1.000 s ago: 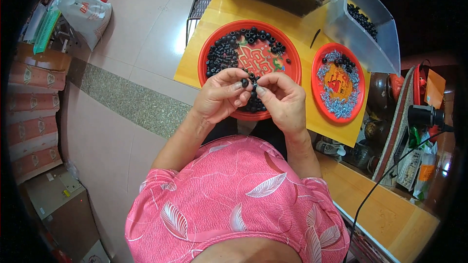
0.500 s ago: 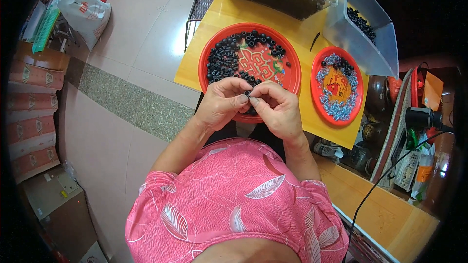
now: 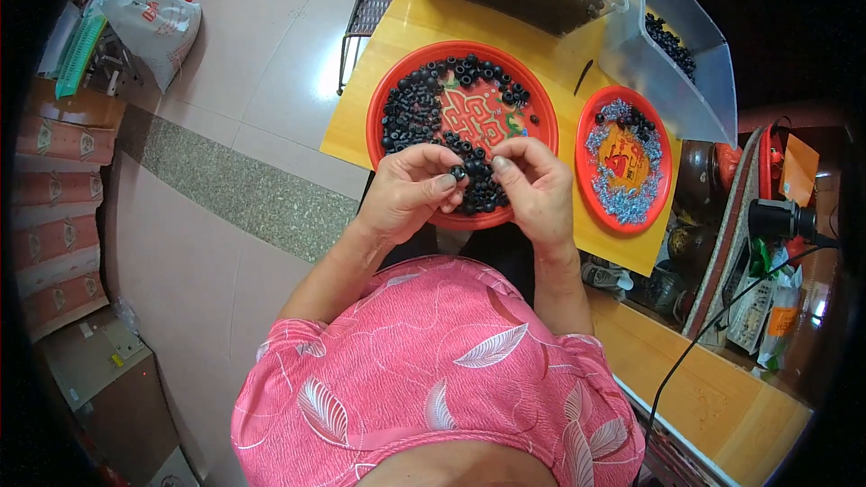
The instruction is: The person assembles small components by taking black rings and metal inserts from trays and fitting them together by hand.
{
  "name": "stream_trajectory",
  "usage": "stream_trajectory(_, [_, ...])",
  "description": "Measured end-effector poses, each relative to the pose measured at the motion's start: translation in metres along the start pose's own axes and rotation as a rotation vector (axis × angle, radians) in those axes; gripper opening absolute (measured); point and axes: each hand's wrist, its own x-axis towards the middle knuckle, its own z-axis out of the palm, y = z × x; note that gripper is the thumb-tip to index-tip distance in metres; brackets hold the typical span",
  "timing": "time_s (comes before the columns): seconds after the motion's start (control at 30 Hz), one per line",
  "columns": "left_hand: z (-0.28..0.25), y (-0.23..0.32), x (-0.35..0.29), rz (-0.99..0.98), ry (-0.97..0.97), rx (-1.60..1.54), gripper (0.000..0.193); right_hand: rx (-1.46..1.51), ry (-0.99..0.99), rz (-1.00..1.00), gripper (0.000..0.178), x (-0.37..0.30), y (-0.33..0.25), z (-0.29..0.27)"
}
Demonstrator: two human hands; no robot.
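Note:
Over the near part of a large red plate (image 3: pixel 551 117), my left hand (image 3: pixel 410 189) pinches a small black ring-like piece (image 3: pixel 458 173) between thumb and fingertips. My right hand (image 3: pixel 541 194) is a little to its right, thumb and index finger pressed together. What it pinches, if anything, is too small to make out. Many loose black round pieces (image 3: pixel 410 113), some with open hollow ends, lie on the plate along its left, far and near sides. A smaller red plate (image 3: pixel 585 171) to the right carries small silvery-blue pieces (image 3: pixel 631 203) and a few black ones (image 3: pixel 636 122).
Both plates rest on a yellow board (image 3: pixel 365 81). Behind stand a clear bin (image 3: pixel 505 0) of black pieces and a second clear bin (image 3: pixel 722 72) with fewer. A thin dark stick (image 3: pixel 583 77) lies between. A cable (image 3: pixel 690 352) runs at the right.
My hands were together at the black piece. My right hand has moved right, away from it, while the left still holds the piece in nearly the same place.

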Motion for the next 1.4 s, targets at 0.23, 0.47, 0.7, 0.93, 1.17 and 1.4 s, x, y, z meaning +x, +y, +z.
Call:
stream_trajectory(0.23, [-0.022, 0.014, -0.003, 0.076, 0.001, -0.132, 0.019, -0.71, -0.087, -0.496, 0.013, 0.04, 0.017, 0.001])
stream_trajectory(0.47, [-0.023, 0.015, -0.005, 0.086, 0.008, -0.151, 0.02, -1.084, -0.283, -0.347, 0.009, 0.058, 0.018, 0.021])
stream_trajectory(0.7, [-0.025, 0.015, -0.004, 0.062, 0.029, -0.108, 0.021, -1.077, -0.292, -0.311, 0.007, 0.064, 0.024, 0.025])
stream_trajectory(0.93, [-0.02, 0.014, -0.002, 0.046, 0.049, -0.107, 0.02, -0.444, -0.202, -0.119, 0.004, 0.052, 0.011, 0.015])
stream_trajectory(1.17, [-0.004, 0.008, 0.007, 0.008, -0.039, -0.124, 0.017, 0.21, -0.269, 0.034, 0.007, 0.026, 0.005, 0.011])
stream_trajectory(1.4, [0.0, 0.002, 0.007, -0.013, -0.05, -0.108, 0.021, 0.199, -0.198, 0.059, 0.007, 0.012, 0.005, 0.002])
